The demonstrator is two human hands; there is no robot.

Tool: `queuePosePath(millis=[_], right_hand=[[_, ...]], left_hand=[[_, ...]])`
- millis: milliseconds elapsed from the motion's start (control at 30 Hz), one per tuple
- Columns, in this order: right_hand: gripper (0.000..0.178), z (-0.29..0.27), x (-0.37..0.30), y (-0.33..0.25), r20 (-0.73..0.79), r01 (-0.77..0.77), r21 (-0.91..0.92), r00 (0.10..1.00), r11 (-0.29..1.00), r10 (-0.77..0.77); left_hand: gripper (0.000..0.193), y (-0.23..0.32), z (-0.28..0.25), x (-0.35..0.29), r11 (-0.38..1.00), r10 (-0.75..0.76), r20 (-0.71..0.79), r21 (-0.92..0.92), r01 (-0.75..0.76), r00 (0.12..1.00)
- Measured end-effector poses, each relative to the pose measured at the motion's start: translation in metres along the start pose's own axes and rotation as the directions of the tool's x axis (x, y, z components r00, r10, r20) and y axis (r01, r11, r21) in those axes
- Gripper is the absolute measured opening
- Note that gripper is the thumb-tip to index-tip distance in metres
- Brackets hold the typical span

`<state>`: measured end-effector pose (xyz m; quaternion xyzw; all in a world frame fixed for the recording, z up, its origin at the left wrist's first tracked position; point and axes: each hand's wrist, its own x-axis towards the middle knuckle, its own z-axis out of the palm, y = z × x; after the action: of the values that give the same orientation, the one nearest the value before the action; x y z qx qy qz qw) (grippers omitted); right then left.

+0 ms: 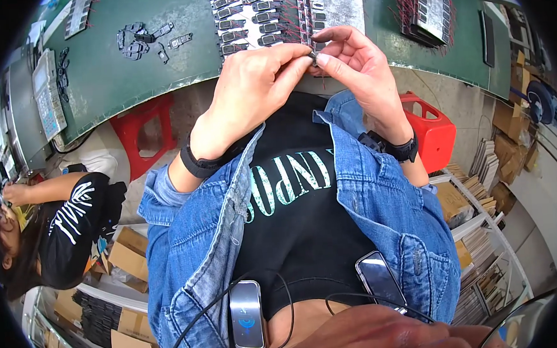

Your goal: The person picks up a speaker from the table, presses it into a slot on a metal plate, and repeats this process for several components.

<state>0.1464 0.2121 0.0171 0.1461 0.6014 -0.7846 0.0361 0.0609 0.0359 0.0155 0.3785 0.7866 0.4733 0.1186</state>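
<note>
A: Where is the small dark part (314,57) right now?
B: At the fingertips, in front of the chest by the near edge of the green workbench (187,62). The left hand (255,81) pinches it between thumb and forefinger.

A: And the right hand (367,68)?
B: Its thumb tip is at the same part, with the fingers curled above. I can't tell whether they close on it.

A: What lies around them?
B: Beyond the hands, rows of black rectangular modules (231,24) on the bench, beside red wires. A loose cluster of black plastic pieces (134,49) lies to the left; to the right stands a stack of panels (430,11) fringed with red wire.

A: Any lettering?
B: Large pale-green letters run across the black T-shirt (301,248), cut off at one end by the denim jacket (194,248). White lettering marks the co-worker's black shirt (68,242).

A: Screens, labels?
B: One chest-worn device (247,320) shows a lit blue symbol; a dark-screened phone (382,281) sits opposite. The marks on the keypad instrument (49,98) at far left are too small to read.
</note>
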Motion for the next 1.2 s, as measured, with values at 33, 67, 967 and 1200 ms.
queuePosePath(millis=[33,67,967,1200], right_hand=[[0.028,-0.001,0.0,0.001,-0.001,0.015,-0.033,1.0,0.999,-0.015],[0.028,-0.001,0.0,0.001,-0.001,0.029,-0.066,1.0,0.997,-0.029],[0.034,-0.007,0.002,0.006,0.009,-0.06,0.075,0.998,0.995,0.059],[0.026,-0.004,0.0,0.003,-0.034,0.008,-0.001,0.999,1.0,-0.008]], left_hand=[[0.017,-0.001,0.0,-0.001,0.999,-0.034,0.011,-0.032,0.034,0.999],[0.018,-0.002,0.0,-0.001,0.996,-0.067,0.023,-0.064,0.068,0.997],[0.017,-0.008,0.01,-0.002,0.858,-0.286,0.046,-0.432,0.277,0.957],[0.019,-0.011,0.004,0.003,0.695,-0.351,0.191,-0.602,0.392,0.917]])
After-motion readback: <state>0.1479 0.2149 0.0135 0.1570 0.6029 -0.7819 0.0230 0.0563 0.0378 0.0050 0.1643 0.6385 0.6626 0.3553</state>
